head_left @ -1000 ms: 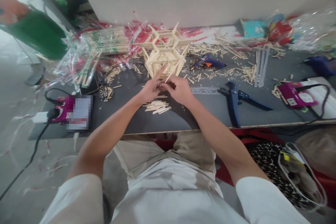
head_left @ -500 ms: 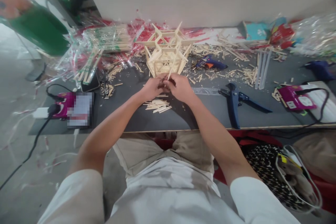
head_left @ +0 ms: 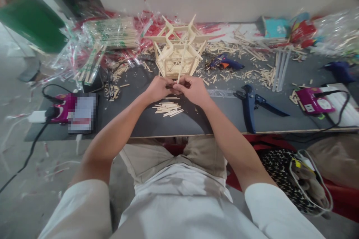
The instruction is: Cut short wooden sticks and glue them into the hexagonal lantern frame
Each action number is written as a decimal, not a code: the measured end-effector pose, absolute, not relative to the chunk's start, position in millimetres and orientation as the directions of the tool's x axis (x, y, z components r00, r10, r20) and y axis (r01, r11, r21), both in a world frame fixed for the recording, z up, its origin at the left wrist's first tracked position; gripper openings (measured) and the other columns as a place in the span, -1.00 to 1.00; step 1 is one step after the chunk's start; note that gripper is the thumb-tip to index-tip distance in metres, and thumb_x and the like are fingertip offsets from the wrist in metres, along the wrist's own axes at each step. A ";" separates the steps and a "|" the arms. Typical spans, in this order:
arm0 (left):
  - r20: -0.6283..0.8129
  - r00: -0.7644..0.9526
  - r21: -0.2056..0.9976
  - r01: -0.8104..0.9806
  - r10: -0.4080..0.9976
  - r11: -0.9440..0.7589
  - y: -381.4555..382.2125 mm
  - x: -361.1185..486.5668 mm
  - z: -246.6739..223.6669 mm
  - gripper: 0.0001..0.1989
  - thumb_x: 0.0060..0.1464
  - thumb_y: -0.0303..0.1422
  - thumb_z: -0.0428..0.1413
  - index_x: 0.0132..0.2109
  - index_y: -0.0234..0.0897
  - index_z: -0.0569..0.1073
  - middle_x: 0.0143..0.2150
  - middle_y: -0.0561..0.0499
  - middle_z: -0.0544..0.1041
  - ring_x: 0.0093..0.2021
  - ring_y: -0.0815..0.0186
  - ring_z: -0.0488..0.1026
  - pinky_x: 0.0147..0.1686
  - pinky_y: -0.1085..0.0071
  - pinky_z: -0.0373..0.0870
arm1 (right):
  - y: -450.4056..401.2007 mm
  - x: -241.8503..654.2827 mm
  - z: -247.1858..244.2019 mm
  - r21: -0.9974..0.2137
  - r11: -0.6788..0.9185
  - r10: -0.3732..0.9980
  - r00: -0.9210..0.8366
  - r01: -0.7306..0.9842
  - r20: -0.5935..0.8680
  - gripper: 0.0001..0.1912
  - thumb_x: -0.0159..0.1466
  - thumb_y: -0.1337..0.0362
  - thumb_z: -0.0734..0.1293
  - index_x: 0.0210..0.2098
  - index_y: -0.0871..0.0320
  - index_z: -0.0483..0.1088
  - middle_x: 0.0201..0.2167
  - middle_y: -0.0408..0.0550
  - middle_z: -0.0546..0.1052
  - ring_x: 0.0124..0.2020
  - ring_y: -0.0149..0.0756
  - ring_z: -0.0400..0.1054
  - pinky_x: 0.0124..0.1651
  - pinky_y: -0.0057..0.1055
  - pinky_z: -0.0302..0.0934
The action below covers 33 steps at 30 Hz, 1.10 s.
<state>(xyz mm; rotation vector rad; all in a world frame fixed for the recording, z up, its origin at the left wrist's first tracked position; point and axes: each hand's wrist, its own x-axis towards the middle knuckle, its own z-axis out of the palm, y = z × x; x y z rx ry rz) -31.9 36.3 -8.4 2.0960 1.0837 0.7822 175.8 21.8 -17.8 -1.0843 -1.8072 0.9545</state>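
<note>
A long thin wooden stick (head_left: 183, 58) slants upward from the fingertips of my right hand (head_left: 192, 87), which pinches its lower end. My left hand (head_left: 159, 89) is closed beside it, its fingertips meeting those of the right; whatever lies between its fingers is hidden. Right behind both hands stands a framework of glued wooden sticks (head_left: 169, 52), with angled pieces rising from its top. The stick overlaps its front in view; whether they touch I cannot tell. Short cut sticks (head_left: 168, 108) lie in a loose pile on the dark table just below my hands.
Blue cutting pliers (head_left: 249, 108) and a clear ruler (head_left: 221, 93) lie at right, with a blue glue gun (head_left: 227, 62) farther back. Clear glue sticks (head_left: 281, 71) lie beyond. Bagged wooden sticks (head_left: 112, 33), a phone (head_left: 81, 114) and a purple power strip (head_left: 66, 108) are at left.
The view has shifted slightly. My hands stay together in front of the framework, and the long stick now stands somewhat more upright, still pinched in the right hand.
</note>
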 end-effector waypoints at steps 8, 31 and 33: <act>0.182 0.491 0.742 0.499 0.852 -0.447 37.8 -33.0 -10.0 -0.71 0.04 -0.17 0.44 -0.45 -0.29 0.65 -0.56 0.14 0.47 -0.46 0.42 0.35 -0.40 0.46 0.17 | 18.2 180.9 -14.1 -0.882 0.360 0.901 -0.358 0.304 0.245 -0.75 0.24 0.09 0.50 -0.41 0.10 0.46 -0.50 -0.14 0.52 -0.42 -0.29 0.33 -0.27 -0.32 0.19; 0.193 0.495 0.747 0.487 0.847 -0.454 41.1 -35.8 -14.6 -0.48 0.05 0.06 0.40 -0.50 -0.32 0.53 -0.59 0.11 0.39 -0.49 0.41 0.26 -0.45 0.45 0.10 | 17.8 176.9 -18.5 -0.812 0.420 0.896 -0.329 0.405 0.300 -0.83 0.22 0.22 0.49 -0.43 0.12 0.48 -0.49 -0.12 0.53 -0.41 -0.29 0.31 -0.22 -0.31 0.22; 0.191 0.490 0.741 0.496 0.850 -0.452 40.6 -35.6 -14.1 -0.51 0.07 0.02 0.40 -0.50 -0.31 0.55 -0.59 0.09 0.42 -0.49 0.40 0.28 -0.45 0.45 0.12 | 17.1 177.0 -17.3 -0.811 0.426 0.892 -0.333 0.400 0.304 -0.83 0.22 0.21 0.49 -0.43 0.12 0.47 -0.48 -0.11 0.54 -0.41 -0.29 0.32 -0.23 -0.31 0.22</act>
